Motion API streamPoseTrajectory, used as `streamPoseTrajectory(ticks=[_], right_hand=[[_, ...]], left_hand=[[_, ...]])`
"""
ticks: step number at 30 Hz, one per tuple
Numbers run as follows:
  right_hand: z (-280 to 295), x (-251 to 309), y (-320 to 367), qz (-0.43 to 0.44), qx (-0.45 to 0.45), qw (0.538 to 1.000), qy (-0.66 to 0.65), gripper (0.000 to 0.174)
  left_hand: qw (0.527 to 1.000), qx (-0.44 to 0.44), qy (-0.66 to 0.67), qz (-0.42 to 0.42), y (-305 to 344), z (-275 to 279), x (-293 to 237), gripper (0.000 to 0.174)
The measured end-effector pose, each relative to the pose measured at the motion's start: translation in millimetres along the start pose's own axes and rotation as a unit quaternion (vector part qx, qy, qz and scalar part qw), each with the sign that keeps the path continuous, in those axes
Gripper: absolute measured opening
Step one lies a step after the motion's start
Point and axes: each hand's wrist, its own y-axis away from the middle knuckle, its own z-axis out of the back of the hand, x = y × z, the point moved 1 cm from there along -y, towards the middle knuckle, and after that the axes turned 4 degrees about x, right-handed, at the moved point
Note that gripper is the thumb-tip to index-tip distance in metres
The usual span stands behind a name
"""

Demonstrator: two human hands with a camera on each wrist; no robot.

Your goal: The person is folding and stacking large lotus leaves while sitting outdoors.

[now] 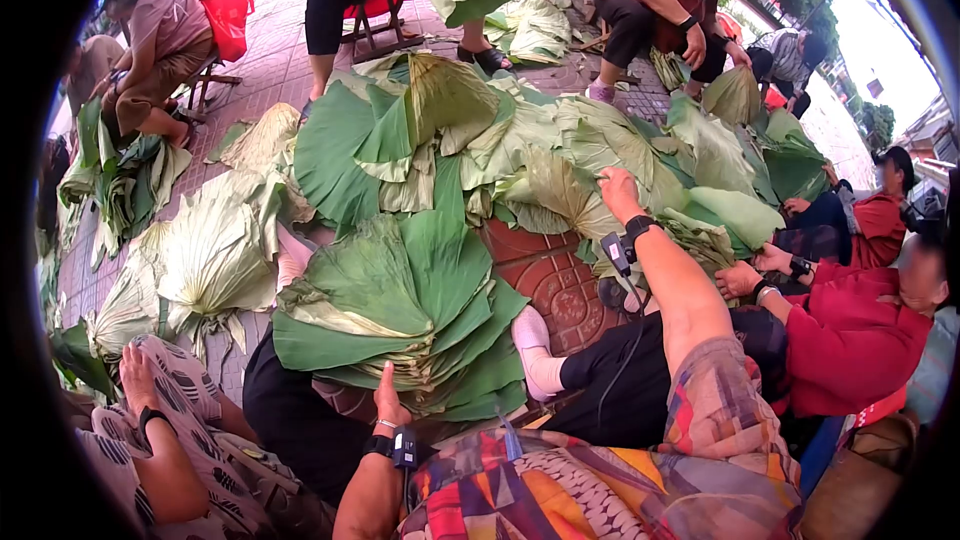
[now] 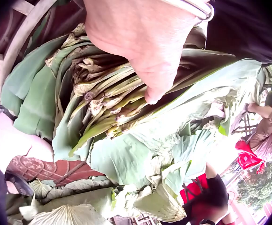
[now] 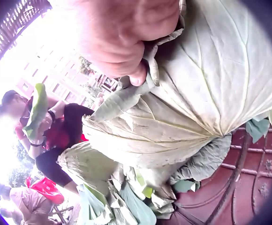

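Note:
A stack of folded green leaves [image 1: 440, 290] lies between the person's legs in the head view. The left hand [image 1: 390, 402] is at its near edge; in the left wrist view this hand [image 2: 138, 42] rests its fingers on the bunched, browned leaf ends [image 2: 103, 98]. Out over the leaf heap, the right hand [image 1: 622, 196] is by a pale, wrinkled leaf [image 1: 565, 190]. The right wrist view shows the right hand [image 3: 126, 40] with curled fingers gripping the edge of a broad pale leaf [image 3: 206, 79], whose veined side faces the camera.
A long heap of leaves [image 1: 500, 130] spreads across the tiled ground. Several seated people surround it, two of them close on the right and left. More pale leaves [image 1: 215, 250] lie left of the stack. A red bag [image 1: 225, 15] hangs at the upper left.

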Motion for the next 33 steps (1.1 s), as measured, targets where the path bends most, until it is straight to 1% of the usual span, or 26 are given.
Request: streamPoseTrajectory(ticks=[2,4,6,7,9,10,12,13,14,15,16,17,18,20,21,22,24,25,26,27,28,29,30,31,32,33], right_hand=[[20.8,4.6,-12.5,-0.013,-0.035,0.999,0.021,0.017],[47.5,11.9,-26.9,0.004,-0.052,0.998,0.04,0.017],[79.2,24.8,-38.8,0.042,-0.108,0.993,0.029,0.017],[91.0,26.7,-48.9,0.044,-0.112,0.992,0.031,0.017],[113.2,28.5,-67.9,0.107,-0.132,0.985,0.012,0.016],[123.4,33.8,-71.9,0.109,-0.135,0.985,0.013,0.016],[143.7,44.1,-79.7,0.097,-0.184,0.978,-0.019,0.017],[151.2,45.9,-87.3,0.065,-0.179,0.982,-0.021,0.015],[155.6,47.1,-94.4,0.066,-0.179,0.981,-0.022,0.015],[159.6,46.5,-100.0,0.068,-0.195,0.975,-0.085,0.016],[161.1,44.9,-107.7,0.069,-0.21,0.964,-0.147,0.016],[162.0,51.4,-110.7,0.026,-0.221,0.946,-0.234,0.014],[163.9,54.7,-109.3,0.037,-0.233,0.927,-0.293,0.016],[160.7,57.1,-116.2,-0.009,-0.233,0.844,-0.484,0.018],[157.9,57.9,-117.1,0.0,-0.269,0.823,-0.501,0.016],[149.9,52.4,-119.5,-0.004,-0.267,0.824,-0.5,0.016],[123.3,33.8,-126.2,-0.088,-0.285,0.781,-0.549,0.015],[109.5,23.0,-120.3,-0.055,-0.234,0.953,-0.184,0.016],[91.0,6.3,-111.1,-0.009,-0.144,0.967,0.211,0.018],[61.3,-26.3,-113.5,0.055,-0.055,0.981,0.176,0.03],[30.0,-25.0,-92.3,-0.021,0.056,0.974,0.221,0.024],[-1.4,-51.8,-74.0,0.092,-0.009,0.99,0.108,0.027],[-46.9,-78.5,-63.5,0.076,0.029,0.985,0.154,0.024],[-42.8,-31.1,-26.0,-0.082,0.255,0.919,0.288,0.028],[-70.1,-43.7,-6.9,-0.083,0.258,0.919,0.285,0.028],[-122.4,-72.0,5.2,-0.078,0.317,0.895,0.304,0.024]], left_hand=[[1.0,-0.001,-0.01,-0.008,-1.2,0.8,0.1,0.058],[1.0,0.001,0.008,-0.025,0.5,-0.5,1.0,0.062],[0.999,-0.003,-0.005,-0.048,-9.9,8.7,4.8,0.064],[0.999,-0.003,-0.004,-0.039,-14.3,11.5,5.7,0.064],[0.999,0.012,0.006,-0.03,-19.6,14.4,7.5,0.066],[0.999,0.016,0.008,-0.032,-17.9,11.9,7.6,0.066],[0.999,0.002,0.004,-0.035,-13.5,10.2,5.6,0.066],[0.999,0.001,0.005,-0.033,-6.7,5.7,3.4,0.066],[0.999,0.001,0.006,-0.034,-6.4,4.2,2.7,0.066],[1.0,-0.004,0.009,-0.025,-5.7,4.5,2.2,0.057],[1.0,-0.009,0.012,-0.015,-5.2,4.7,2.0,0.049],[1.0,-0.011,0.008,-0.014,-4.9,6.1,2.0,0.049],[1.0,-0.003,0.011,-0.014,-5.0,6.3,2.2,0.049],[1.0,0.014,0.019,-0.013,-3.8,4.9,1.9,0.049],[1.0,0.012,0.017,-0.012,-3.5,4.4,2.0,0.049],[0.999,0.026,0.021,-0.014,1.1,1.6,0.6,0.05],[0.999,0.036,0.024,-0.014,2.6,1.1,2.2,0.052],[1.0,0.022,0.011,-0.016,0.1,2.9,2.6,0.053],[1.0,0.009,-0.001,-0.018,-1.7,4.0,3.1,0.055],[1.0,0.007,-0.001,-0.018,-2.4,3.6,3.6,0.055],[1.0,0.008,0.006,-0.019,-3.3,4.4,3.8,0.055],[1.0,0.009,0.014,-0.021,-4.6,5.4,3.9,0.056],[1.0,0.004,0.013,-0.021,-5.4,6.8,4.6,0.056],[1.0,0.005,0.007,-0.023,-5.4,8.8,5.7,0.056],[1.0,0.007,0.001,-0.026,-6.7,10.3,5.7,0.056],[1.0,0.014,0.001,-0.014,-13.8,17.7,9.5,0.056]])
